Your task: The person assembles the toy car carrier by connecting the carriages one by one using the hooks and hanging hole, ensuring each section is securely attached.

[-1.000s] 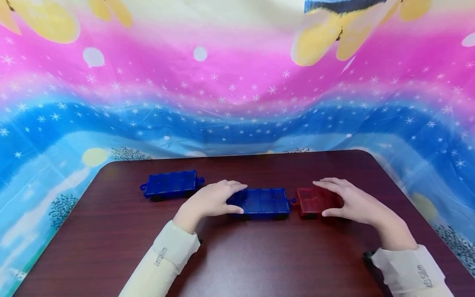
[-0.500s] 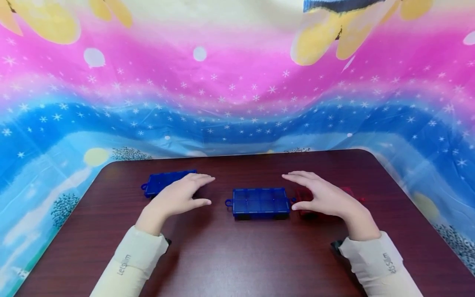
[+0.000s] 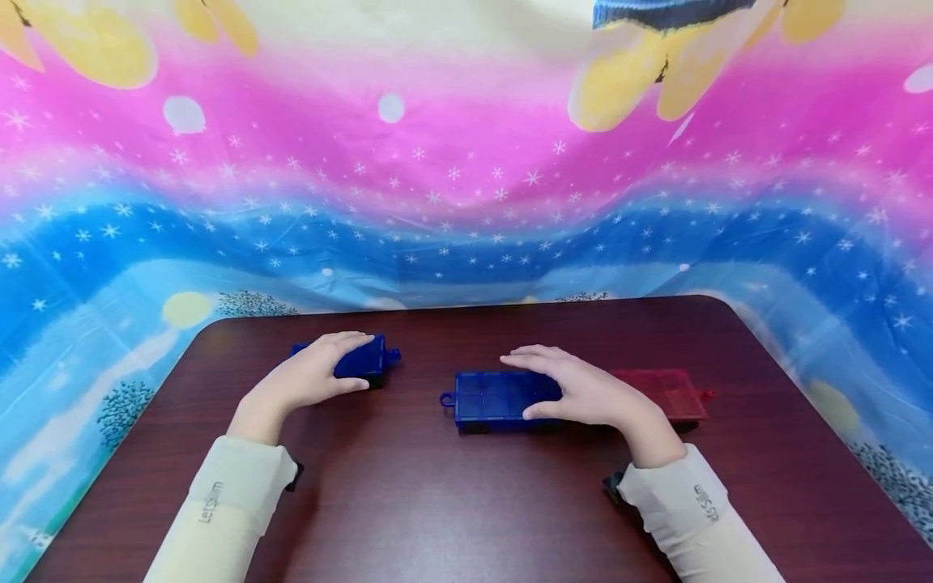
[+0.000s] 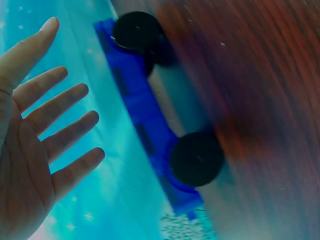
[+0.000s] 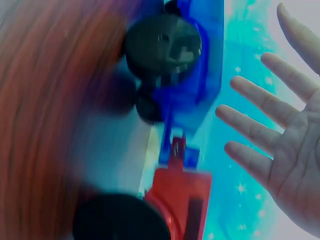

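My left hand [image 3: 302, 376] hovers by a blue toy train car [image 3: 370, 356] at the back left and hides part of it. In the left wrist view its fingers are spread apart from that car's side [image 4: 135, 95], which has black wheels. Over a second blue car [image 3: 484, 397] is my right hand [image 3: 583, 389], also with spread fingers and holding nothing. A red car [image 3: 666, 390] stands to its right, partly behind the hand. The right wrist view shows the red car's coupling [image 5: 177, 147] meeting the blue car's end [image 5: 192, 110].
The cars stand on a dark wooden table [image 3: 437, 502] with rounded back corners. Behind it hangs a patterned cloth [image 3: 452, 186] in pink and blue. Between the two blue cars lies a gap, with a loop [image 3: 447, 399] and a hook [image 3: 394, 355] facing each other.
My left hand has moved left from the middle blue car to the left one. My right hand has moved left from the red car to above the middle blue car. The cars stand still.
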Motion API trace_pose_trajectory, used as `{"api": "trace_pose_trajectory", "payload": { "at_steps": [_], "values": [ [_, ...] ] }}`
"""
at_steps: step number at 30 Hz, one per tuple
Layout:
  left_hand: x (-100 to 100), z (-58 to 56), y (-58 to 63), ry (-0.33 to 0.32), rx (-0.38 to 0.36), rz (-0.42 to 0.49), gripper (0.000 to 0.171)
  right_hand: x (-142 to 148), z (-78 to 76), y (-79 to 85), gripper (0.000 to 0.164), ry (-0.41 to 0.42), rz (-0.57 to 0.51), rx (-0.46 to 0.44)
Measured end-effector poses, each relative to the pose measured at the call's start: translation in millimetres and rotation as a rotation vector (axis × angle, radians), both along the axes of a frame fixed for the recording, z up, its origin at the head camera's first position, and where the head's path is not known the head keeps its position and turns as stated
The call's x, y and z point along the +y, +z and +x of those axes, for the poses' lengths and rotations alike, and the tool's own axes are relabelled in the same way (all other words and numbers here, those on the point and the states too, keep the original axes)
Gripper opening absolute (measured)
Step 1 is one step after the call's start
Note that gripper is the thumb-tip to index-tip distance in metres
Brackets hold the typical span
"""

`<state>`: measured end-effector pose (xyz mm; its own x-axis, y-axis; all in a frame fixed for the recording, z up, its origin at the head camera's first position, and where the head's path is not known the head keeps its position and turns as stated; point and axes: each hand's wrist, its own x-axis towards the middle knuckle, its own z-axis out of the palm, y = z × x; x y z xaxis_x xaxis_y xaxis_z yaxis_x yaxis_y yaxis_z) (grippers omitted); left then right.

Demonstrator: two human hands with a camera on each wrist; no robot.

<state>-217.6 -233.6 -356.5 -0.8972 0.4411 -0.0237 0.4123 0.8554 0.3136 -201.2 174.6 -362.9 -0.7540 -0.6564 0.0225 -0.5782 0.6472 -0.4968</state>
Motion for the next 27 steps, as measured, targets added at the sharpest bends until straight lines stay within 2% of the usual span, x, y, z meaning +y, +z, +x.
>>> {"api": "trace_pose_trajectory", "payload": {
  "at_steps": [4, 9, 19, 27],
  "values": [
    [-5, -8.5, -6.3, 0.016, -0.053, 0.021, 0.073, -8, 0.7, -4.0, 0.07, 0.036, -0.006, -0.028],
    [-7, -15.2, -8.0, 0.044, -0.082, 0.016, 0.077, -15, 0.4, -5.8, 0.068, 0.049, -0.001, -0.039],
    [-11, -19.2, -8.1, 0.063, -0.104, -0.007, 0.08, -18, -1.1, -8.2, 0.067, 0.062, 0.006, -0.065],
    [-17, -21.5, -13.5, 0.072, -0.106, 0.011, 0.081, -18, 1.0, -10.1, 0.068, 0.034, 0.066, -0.073]
  ]
}}
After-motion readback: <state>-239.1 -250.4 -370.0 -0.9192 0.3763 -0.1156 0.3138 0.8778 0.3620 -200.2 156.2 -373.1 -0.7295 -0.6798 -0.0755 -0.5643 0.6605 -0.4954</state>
